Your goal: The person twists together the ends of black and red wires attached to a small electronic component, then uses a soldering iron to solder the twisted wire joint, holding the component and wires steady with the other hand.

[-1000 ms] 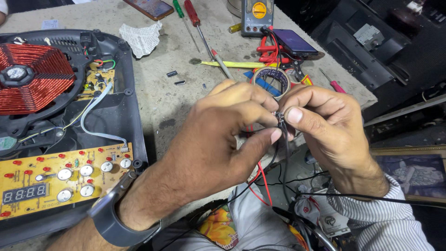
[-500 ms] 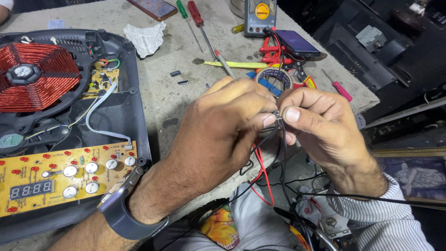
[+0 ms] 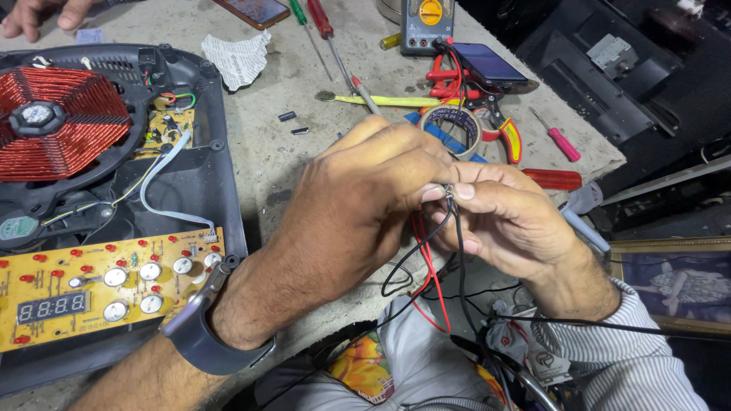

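Note:
My left hand [image 3: 358, 205] and my right hand [image 3: 510, 221] meet over the front edge of the workbench, fingertips pinched together on a small dark part [image 3: 448, 190] with wires on it. Red and black wires [image 3: 426, 266] hang from the pinch down toward my lap. A dark watch band [image 3: 205, 335] wraps my left wrist. My right sleeve is striped. The part itself is mostly hidden by my fingers.
An opened induction cooker [image 3: 114, 190] lies left, with its copper coil [image 3: 53, 122] and yellow control board [image 3: 99, 285]. Behind my hands are a tape roll [image 3: 449, 125], pliers, screwdrivers [image 3: 324, 23], a multimeter [image 3: 426, 23] and a phone [image 3: 495, 65]. Another person's hand [image 3: 46, 11] rests at top left.
Both hands have stayed together on the wires, shifting slightly lower and toward me. The fingers have turned a little on the small part.

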The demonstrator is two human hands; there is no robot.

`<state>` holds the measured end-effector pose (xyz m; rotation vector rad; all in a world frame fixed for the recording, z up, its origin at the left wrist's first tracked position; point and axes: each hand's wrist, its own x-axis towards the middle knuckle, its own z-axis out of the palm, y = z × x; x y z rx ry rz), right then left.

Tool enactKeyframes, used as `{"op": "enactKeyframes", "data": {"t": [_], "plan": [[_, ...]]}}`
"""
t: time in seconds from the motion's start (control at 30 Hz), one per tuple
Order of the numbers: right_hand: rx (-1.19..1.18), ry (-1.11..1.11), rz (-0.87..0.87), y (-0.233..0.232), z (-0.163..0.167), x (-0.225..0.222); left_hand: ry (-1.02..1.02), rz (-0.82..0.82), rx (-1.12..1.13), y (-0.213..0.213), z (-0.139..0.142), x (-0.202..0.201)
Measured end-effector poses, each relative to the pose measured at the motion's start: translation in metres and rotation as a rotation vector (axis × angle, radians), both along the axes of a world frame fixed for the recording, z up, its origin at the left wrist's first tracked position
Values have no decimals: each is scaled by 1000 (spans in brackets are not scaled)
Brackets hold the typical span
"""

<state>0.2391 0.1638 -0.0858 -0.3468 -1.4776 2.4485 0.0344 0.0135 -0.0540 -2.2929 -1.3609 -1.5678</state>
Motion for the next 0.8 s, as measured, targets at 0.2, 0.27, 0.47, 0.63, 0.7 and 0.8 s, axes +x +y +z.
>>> {"op": "enactKeyframes", "data": {"t": [0.2, 0.27, 0.47, 0.63, 0.7, 0.8], "plan": [[182, 101, -144, -11, -8, -3, -48, -20, -11, 3, -2, -4], [221, 114, -177, -13, -8, -3, -65, -32, -8, 2, -3, -4], [257, 70, -232, -15, -3, -2, -56, -13, -5, -1, -2, -2], [418, 98, -156, -18, 1, 5, -47, -22, -11, -2, 1, 0], [412, 62, -203, -19, -2, 6, -44, -29, -24, -2, 2, 0], [439, 28, -210, -18, -4, 7, -64, -51, -53, -1, 2, -1]]}}
